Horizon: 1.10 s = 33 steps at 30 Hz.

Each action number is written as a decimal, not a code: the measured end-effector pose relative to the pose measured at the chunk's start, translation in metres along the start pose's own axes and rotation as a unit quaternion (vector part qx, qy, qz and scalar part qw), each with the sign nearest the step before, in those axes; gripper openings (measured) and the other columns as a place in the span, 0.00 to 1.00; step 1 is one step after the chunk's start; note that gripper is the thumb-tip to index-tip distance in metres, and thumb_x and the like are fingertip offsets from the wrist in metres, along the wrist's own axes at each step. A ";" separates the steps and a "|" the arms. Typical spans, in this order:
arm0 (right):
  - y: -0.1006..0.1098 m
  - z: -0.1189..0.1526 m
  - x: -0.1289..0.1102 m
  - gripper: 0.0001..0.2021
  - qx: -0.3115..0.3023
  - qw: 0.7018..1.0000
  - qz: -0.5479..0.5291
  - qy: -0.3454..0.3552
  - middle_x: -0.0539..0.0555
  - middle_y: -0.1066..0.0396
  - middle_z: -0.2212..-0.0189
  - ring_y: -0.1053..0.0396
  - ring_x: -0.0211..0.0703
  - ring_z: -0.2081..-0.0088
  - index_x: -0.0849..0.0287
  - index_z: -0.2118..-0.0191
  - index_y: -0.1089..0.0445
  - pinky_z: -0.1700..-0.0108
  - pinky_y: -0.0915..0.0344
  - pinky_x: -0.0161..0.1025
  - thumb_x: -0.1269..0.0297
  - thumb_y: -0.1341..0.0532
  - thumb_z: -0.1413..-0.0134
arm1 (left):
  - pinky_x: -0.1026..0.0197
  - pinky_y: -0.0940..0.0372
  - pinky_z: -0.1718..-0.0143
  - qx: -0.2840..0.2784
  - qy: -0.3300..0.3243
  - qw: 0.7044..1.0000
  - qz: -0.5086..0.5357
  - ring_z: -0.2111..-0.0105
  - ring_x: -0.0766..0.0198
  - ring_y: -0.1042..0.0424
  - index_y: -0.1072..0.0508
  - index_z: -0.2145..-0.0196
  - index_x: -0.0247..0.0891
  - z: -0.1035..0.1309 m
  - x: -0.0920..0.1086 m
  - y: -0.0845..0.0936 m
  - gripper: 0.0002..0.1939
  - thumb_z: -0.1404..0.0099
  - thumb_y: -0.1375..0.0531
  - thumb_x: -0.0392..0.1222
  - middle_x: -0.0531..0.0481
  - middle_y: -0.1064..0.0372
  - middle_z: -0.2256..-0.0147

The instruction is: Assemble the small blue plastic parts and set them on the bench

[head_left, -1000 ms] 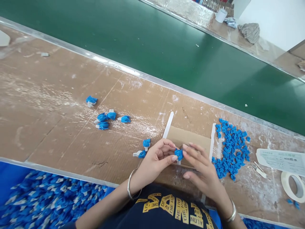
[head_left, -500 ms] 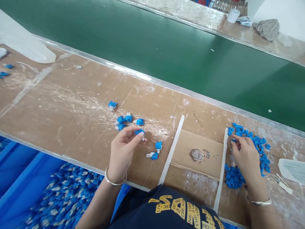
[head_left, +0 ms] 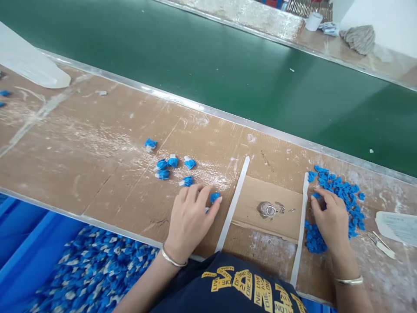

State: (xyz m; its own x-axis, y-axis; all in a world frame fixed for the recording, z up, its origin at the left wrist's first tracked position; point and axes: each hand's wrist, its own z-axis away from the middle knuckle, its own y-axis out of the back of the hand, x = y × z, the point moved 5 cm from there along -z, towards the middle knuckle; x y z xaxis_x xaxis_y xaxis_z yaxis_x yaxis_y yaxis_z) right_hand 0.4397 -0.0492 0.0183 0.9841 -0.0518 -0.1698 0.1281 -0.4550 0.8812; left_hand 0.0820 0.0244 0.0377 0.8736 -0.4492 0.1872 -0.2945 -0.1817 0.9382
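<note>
My left hand (head_left: 192, 213) is palm down over the cardboard-covered bench, its thumb spread from the fingers. Just beyond its fingertips lies a small blue piece (head_left: 214, 197); another sits partly hidden beneath the hand. Several blue pieces with white tabs (head_left: 163, 174) are scattered to the upper left of this hand. At the right, my right hand (head_left: 332, 217) pinches a small blue piece (head_left: 316, 195) between thumb and forefinger. Around it spreads a pile of loose blue pieces (head_left: 347, 191), partly covered by the hand.
Between two white strips (head_left: 233, 204) lies a cardboard sheet (head_left: 254, 191) with a metal ring (head_left: 269, 211) and small chain bits. Tweezers (head_left: 381, 245) rest at the right. A green belt (head_left: 202, 65) runs behind; a blue-lined bin (head_left: 97, 269) of pieces stands below left.
My left hand has set its blue-and-white piece down among the others and moved right, opening over two more pieces. The right hand stays beside the pile, still pinching.
</note>
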 end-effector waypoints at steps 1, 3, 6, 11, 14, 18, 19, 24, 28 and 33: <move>0.002 0.001 -0.002 0.18 -0.001 0.999 -0.022 -0.031 0.64 0.25 0.59 0.28 0.60 0.57 0.63 0.55 0.26 0.55 0.31 0.54 0.54 0.47 0.31 | 0.47 0.31 0.62 -0.031 -0.003 0.999 0.013 0.63 0.46 0.29 0.27 0.56 0.31 0.000 0.005 -0.006 0.10 0.32 0.39 0.40 0.39 0.29 0.63; 0.008 0.006 -0.013 0.16 -0.005 0.991 -0.099 -0.085 0.61 0.26 0.57 0.29 0.57 0.56 0.60 0.51 0.28 0.54 0.32 0.52 0.53 0.42 0.33 | 0.49 0.31 0.64 -0.078 0.002 0.996 0.043 0.65 0.48 0.29 0.28 0.57 0.32 0.001 0.009 -0.016 0.08 0.33 0.39 0.37 0.42 0.29 0.64; 0.014 0.012 -0.051 0.15 -0.043 0.954 -0.282 -0.089 0.57 0.28 0.52 0.31 0.52 0.52 0.54 0.45 0.32 0.51 0.34 0.48 0.60 0.38 0.34 | 0.52 0.31 0.63 -0.092 0.040 0.986 0.134 0.64 0.52 0.27 0.29 0.56 0.34 0.001 0.009 -0.022 0.07 0.32 0.43 0.34 0.43 0.29 0.61; 0.007 0.014 -0.110 0.17 -0.121 0.918 -0.378 0.004 0.53 0.28 0.51 0.34 0.48 0.50 0.50 0.42 0.36 0.49 0.34 0.45 0.70 0.40 0.32 | 0.58 0.31 0.61 -0.116 0.125 0.896 0.410 0.66 0.61 0.27 0.28 0.57 0.40 -0.001 0.012 -0.023 0.08 0.34 0.42 0.36 0.50 0.27 0.62; 0.000 0.015 -0.116 0.17 -0.138 0.912 -0.387 0.002 0.53 0.28 0.50 0.34 0.47 0.50 0.49 0.42 0.34 0.50 0.34 0.44 0.71 0.40 0.32 | 0.59 0.30 0.59 -0.163 0.198 0.795 0.550 0.64 0.62 0.26 0.27 0.57 0.40 0.002 0.021 -0.029 0.09 0.36 0.39 0.38 0.50 0.25 0.63; 0.003 0.021 -0.118 0.17 -0.124 0.832 -0.534 -0.086 0.53 0.28 0.51 0.33 0.47 0.48 0.47 0.43 0.33 0.47 0.33 0.44 0.70 0.37 0.34 | 0.61 0.31 0.57 -0.213 0.249 0.641 0.694 0.61 0.63 0.25 0.27 0.56 0.39 0.008 0.044 -0.036 0.15 0.41 0.33 0.38 0.49 0.24 0.61; 0.005 0.023 -0.120 0.16 -0.116 0.797 -0.581 -0.114 0.52 0.28 0.51 0.32 0.46 0.48 0.47 0.44 0.32 0.46 0.32 0.44 0.69 0.36 0.34 | 0.62 0.31 0.57 -0.226 0.250 0.602 0.724 0.61 0.64 0.25 0.27 0.55 0.39 0.009 0.051 -0.036 0.16 0.41 0.32 0.38 0.50 0.24 0.60; 0.009 0.032 -0.132 0.14 -0.082 0.667 -0.704 -0.232 0.52 0.25 0.54 0.28 0.44 0.51 0.48 0.47 0.28 0.48 0.29 0.38 0.63 0.31 0.37 | 0.63 0.31 0.60 -0.275 0.227 0.420 0.834 0.62 0.65 0.24 0.30 0.52 0.41 0.014 0.087 -0.034 0.22 0.42 0.28 0.37 0.50 0.25 0.59; 0.011 0.034 -0.138 0.14 -0.078 0.646 -0.716 -0.252 0.54 0.24 0.55 0.26 0.46 0.53 0.48 0.49 0.27 0.53 0.26 0.39 0.62 0.29 0.40 | 0.65 0.32 0.58 -0.257 0.211 0.382 0.863 0.61 0.67 0.24 0.29 0.52 0.41 0.011 0.097 -0.031 0.21 0.41 0.28 0.34 0.51 0.25 0.59; 0.014 0.036 -0.143 0.12 -0.082 0.678 -0.694 -0.228 0.53 0.26 0.54 0.28 0.44 0.51 0.47 0.48 0.28 0.50 0.27 0.39 0.64 0.32 0.36 | 0.68 0.32 0.58 -0.244 0.216 0.373 0.868 0.61 0.69 0.24 0.27 0.55 0.40 0.008 0.096 -0.031 0.19 0.42 0.27 0.33 0.52 0.24 0.60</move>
State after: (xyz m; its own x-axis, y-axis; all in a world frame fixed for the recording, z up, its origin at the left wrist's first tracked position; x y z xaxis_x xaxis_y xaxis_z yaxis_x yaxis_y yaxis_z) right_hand 0.2967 -0.0796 0.0389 -0.2327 0.0390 -0.9718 0.9408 -0.2443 -0.2350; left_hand 0.1719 -0.0201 0.0244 -0.4589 0.6841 0.5670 -0.5486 0.2838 -0.7865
